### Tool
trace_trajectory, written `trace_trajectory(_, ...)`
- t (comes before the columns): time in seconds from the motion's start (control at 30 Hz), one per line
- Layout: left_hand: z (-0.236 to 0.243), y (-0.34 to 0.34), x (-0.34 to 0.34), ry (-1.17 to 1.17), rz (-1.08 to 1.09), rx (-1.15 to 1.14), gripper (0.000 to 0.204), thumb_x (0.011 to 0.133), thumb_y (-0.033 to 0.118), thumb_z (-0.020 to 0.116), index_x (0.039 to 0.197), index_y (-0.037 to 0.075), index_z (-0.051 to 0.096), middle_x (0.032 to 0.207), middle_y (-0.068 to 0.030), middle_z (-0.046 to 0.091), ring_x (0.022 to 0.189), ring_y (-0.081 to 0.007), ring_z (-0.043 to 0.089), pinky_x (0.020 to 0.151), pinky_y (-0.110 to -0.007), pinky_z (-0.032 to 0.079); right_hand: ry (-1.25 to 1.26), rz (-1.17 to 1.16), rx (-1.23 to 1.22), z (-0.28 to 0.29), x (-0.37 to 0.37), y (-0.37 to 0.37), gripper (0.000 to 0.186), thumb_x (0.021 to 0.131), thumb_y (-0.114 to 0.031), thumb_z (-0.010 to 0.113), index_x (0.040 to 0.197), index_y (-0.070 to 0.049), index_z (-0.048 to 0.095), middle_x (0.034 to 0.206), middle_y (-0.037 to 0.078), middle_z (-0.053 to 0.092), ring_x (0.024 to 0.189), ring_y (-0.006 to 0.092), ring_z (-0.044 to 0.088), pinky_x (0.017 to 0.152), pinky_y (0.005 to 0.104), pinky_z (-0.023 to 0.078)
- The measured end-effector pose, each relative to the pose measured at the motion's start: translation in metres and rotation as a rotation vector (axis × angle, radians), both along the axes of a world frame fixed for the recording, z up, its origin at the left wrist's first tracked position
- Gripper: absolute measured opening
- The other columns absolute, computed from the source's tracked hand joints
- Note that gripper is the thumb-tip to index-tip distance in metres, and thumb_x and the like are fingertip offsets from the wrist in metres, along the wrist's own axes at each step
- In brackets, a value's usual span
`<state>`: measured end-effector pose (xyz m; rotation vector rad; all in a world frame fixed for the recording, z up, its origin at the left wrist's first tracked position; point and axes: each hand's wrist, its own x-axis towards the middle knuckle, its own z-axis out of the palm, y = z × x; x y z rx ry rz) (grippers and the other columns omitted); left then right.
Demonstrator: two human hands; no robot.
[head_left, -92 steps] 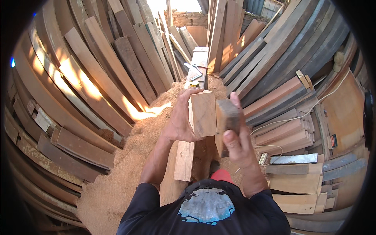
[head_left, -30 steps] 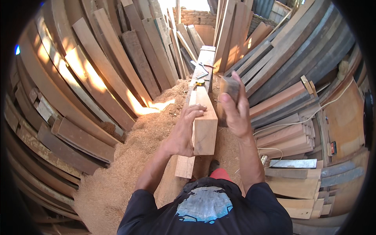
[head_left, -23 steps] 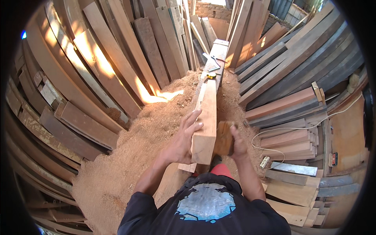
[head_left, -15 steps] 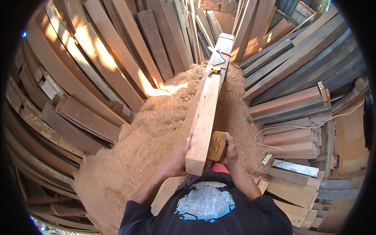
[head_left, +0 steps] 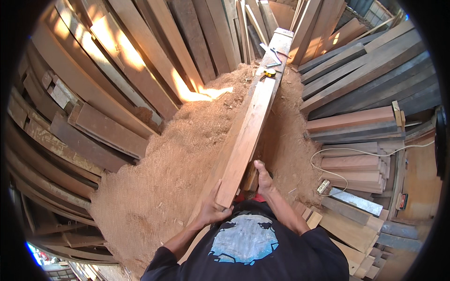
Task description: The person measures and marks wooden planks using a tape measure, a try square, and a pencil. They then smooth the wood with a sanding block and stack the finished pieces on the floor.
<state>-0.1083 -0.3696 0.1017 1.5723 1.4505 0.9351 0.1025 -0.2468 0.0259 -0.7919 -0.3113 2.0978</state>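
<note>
A long, pale reddish wooden beam lies lengthwise in front of me on a narrow plank bench. My left hand is closed around the left side of its near end, thumb at the end face. On the right side, my right hand grips a brown wooden block, thumb up along it. Much of the block is hidden behind the beam and the hand. Beyond the beam's far end rest a yellow and black tape measure and a try square.
Sawdust and shavings cover the floor around the bench. Tall boards lean along the left and back. Stacked planks lie at the right, with a white cable and a power strip beside them.
The beam's near end has tilted and shifted slightly left. My left hand has moved down round its end. My right hand has moved left with the block, now tucked closer behind the beam.
</note>
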Motion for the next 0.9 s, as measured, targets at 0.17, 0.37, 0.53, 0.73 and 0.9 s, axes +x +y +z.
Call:
trace_trajectory(0.17, -0.053, 0.012, 0.003, 0.012, 0.03, -0.116, 0.096, 0.071, 0.024, 0.085, 0.152, 0.0, 0.039, 0.125, -0.0251, 0.066, 0.118, -0.0356, 0.066, 0.099, -0.04, 0.052, -0.452, -0.025, 0.131, -0.033, -0.001, 0.032, 0.046, 0.097, -0.036, 0.066, 0.127, -0.002, 0.058, 0.117, 0.01, 0.067, 0.108, 0.0176, 0.064, 0.096, 0.0346, 0.052)
trace_trajectory(0.37, -0.123, 0.01, -0.001, 0.068, -0.105, -0.194, 0.098, 0.074, 0.033, 0.085, 0.152, 0.0, 0.036, 0.127, -0.0293, 0.064, 0.119, -0.0404, 0.065, 0.1, -0.043, 0.051, -1.066, -0.188, 0.359, -0.041, -0.016, 0.035, 0.087, 0.098, -0.045, 0.065, 0.149, 0.014, 0.028, 0.118, 0.015, 0.063, 0.116, 0.0205, 0.057, 0.106, 0.0354, 0.043)
trace_trajectory(0.53, -0.149, 0.083, 0.02, -0.136, 0.149, -0.367, 0.07, 0.094, 0.034, 0.064, 0.149, 0.0, 0.037, 0.123, -0.0313, 0.065, 0.114, -0.043, 0.066, 0.098, -0.05, 0.051, -1.123, -0.158, 0.44, -0.043, -0.025, 0.015, 0.084, 0.101, -0.043, 0.057, 0.152, 0.014, 0.022, 0.123, 0.024, 0.06, 0.118, 0.0308, 0.057, 0.108, 0.0401, 0.04)
trace_trajectory(0.73, -0.084, 0.139, 0.074, 0.468, 0.213, -0.357, 0.045, 0.099, 0.026, 0.052, 0.133, -0.002, 0.047, 0.107, -0.0327, 0.066, 0.095, -0.0497, 0.066, 0.083, -0.059, 0.052, -1.175, -0.202, 0.456, -0.05, -0.022, 0.071, 0.072, 0.1, -0.041, 0.057, 0.147, 0.01, 0.034, 0.121, 0.026, 0.059, 0.111, 0.0347, 0.06, 0.102, 0.0434, 0.045)
trace_trajectory(0.9, -0.078, 0.144, 0.081, 0.456, 0.177, -0.379, 0.044, 0.098, 0.024, 0.053, 0.132, -0.004, 0.048, 0.1, -0.0345, 0.066, 0.09, -0.0501, 0.067, 0.078, -0.059, 0.053, -1.199, -0.294, 0.42, -0.062, 0.012, 0.187, 0.058, 0.1, -0.032, 0.057, 0.141, 0.006, 0.041, 0.097, 0.019, 0.065, 0.077, 0.0248, 0.066, 0.075, 0.0388, 0.054)
